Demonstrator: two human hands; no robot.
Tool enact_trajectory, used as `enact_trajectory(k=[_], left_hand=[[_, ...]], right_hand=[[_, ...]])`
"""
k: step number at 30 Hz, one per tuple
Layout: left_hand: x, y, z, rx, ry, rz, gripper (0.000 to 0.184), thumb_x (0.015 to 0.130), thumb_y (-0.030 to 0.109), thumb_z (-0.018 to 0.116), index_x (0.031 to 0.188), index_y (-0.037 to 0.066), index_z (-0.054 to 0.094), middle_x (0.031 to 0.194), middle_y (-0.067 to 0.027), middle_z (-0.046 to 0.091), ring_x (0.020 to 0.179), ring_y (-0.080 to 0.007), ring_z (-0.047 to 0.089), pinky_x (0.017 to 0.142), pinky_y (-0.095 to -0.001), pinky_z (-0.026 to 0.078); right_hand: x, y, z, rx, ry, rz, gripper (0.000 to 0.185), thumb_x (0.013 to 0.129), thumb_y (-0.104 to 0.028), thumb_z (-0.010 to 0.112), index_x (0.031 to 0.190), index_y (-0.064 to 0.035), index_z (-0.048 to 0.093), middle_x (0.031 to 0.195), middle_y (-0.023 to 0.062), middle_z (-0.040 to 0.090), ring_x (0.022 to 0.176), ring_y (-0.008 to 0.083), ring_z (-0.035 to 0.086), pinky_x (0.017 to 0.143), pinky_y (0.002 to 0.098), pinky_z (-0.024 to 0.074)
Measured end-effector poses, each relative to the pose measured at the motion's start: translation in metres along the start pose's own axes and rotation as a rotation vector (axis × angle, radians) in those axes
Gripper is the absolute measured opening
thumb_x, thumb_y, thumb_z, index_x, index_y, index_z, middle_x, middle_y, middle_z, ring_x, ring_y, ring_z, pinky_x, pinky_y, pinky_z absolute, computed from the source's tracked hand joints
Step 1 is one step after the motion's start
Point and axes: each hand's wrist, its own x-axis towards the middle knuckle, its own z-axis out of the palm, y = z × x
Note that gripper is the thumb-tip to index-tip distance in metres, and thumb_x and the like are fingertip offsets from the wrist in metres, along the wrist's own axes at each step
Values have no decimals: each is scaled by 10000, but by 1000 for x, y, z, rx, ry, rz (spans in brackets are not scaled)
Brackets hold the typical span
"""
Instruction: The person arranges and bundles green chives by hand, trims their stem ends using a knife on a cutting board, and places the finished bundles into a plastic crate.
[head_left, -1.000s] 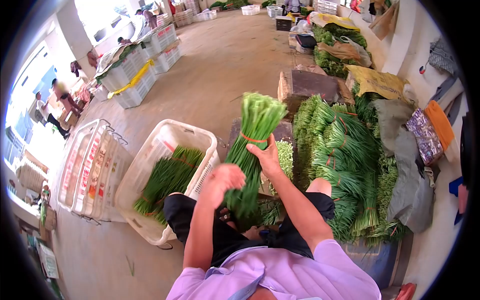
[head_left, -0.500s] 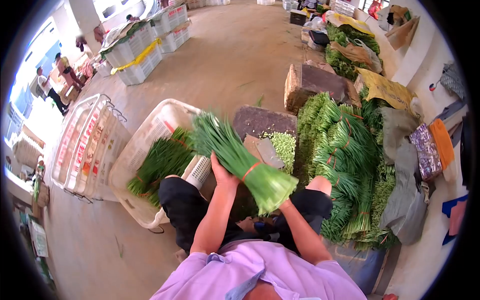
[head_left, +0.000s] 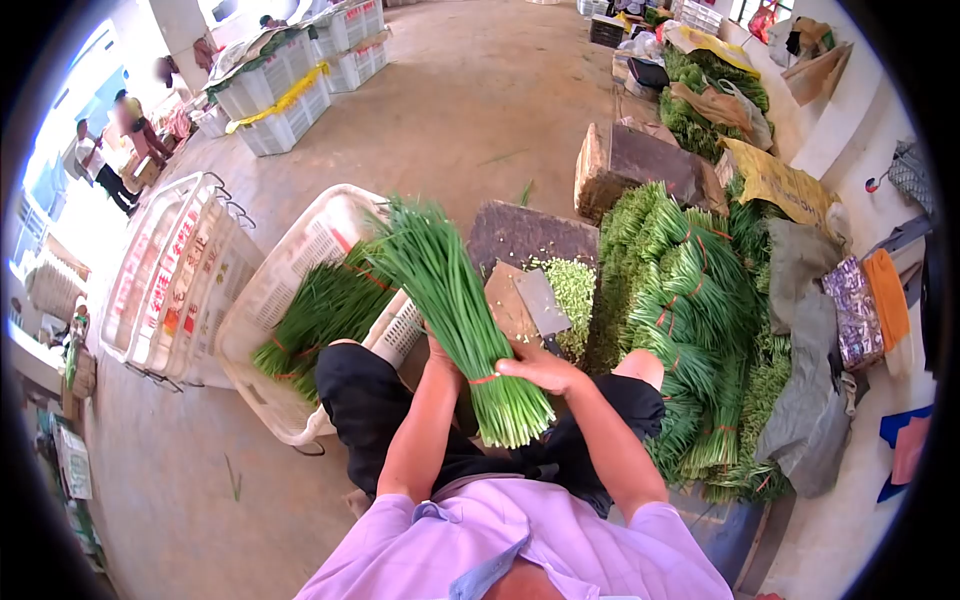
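Observation:
A thick bunch of green chives, tied near its base with a red band, slants across my lap with its pale cut ends toward me. My left hand is wrapped round its left side, the fingers partly hidden behind the stems. At the right, my right hand grips the bunch close to the band, thumb in front. Just beyond, a cleaver with a broad grey blade lies beside a brown flat piece and chopped pale green stem ends on a dark block.
On the left, a white plastic crate holds more banded bunches, with stacked crates beyond it. Many tied bunches are piled at the right, next to grey sacking. Two people stand far left.
The bunch has swung more upright, its cut ends moving left and toward me. My right hand has come from beneath the cut ends to the band.

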Motion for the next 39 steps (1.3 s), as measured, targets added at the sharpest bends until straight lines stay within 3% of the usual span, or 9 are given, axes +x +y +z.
enact_trajectory(k=[7,9,10,13,19,22,25,28,39], left_hand=[[2,0,12,209,706,21,578,1013,406,355,1415,2,449,1340,-183,585,1201,-336,582,1057,-474,457],[-24,-4,-24,531,692,-83,535,996,356,396,1382,-7,464,1326,-187,584,1162,-316,596,1029,-475,458],[-36,-7,-14,338,627,-96,507,958,295,483,1374,6,464,1309,-184,584,1133,-285,603,992,-421,470],[-33,-15,20,613,437,-144,521,911,184,633,1379,6,490,1301,-111,601,1171,-212,588,1021,-396,460],[-6,-10,22,649,660,-15,449,863,104,741,1273,4,588,1158,-90,674,1013,-214,665,888,-411,552],[-17,-9,19,604,650,15,416,862,97,699,1254,2,596,1141,-90,680,993,-220,676,863,-419,571],[-25,-6,14,607,635,26,407,863,85,643,1257,-4,587,1141,-100,679,1002,-232,681,878,-425,574],[-24,-6,15,629,626,36,391,846,84,662,1226,10,614,1112,-84,687,983,-214,676,867,-400,566],[-26,-12,24,693,612,-19,443,812,81,672,1242,7,592,1126,-69,670,994,-199,662,879,-383,556]], right_hand=[[20,19,11,102,316,-28,878,800,-417,820,1439,43,431,1309,183,605,1197,244,595,1040,390,465],[16,2,13,100,451,-46,905,788,-377,840,1460,32,392,1320,178,596,1198,244,595,1034,390,475],[18,9,9,81,497,-18,969,755,-340,869,1483,24,343,1321,190,591,1191,262,601,1024,396,482],[20,43,8,-110,606,13,1016,721,-311,893,1493,20,321,1314,204,588,1189,281,602,1011,400,488],[0,43,44,-308,601,-25,966,708,-339,893,1432,40,378,1293,223,586,1198,310,593,1033,399,469],[-7,38,28,-393,297,-82,966,730,-304,871,1464,39,346,1307,222,573,1217,315,580,1046,387,459],[-8,14,2,-382,649,-20,578,814,-249,805,1290,0,594,994,127,698,894,230,681,830,346,542],[17,14,-22,-378,744,-289,180,923,-111,697,1049,17,682,860,68,677,701,135,614,643,295,511],[38,-31,-18,-240,557,-129,139,923,-97,703,1003,11,666,861,24,631,680,94,589,586,255,524]])
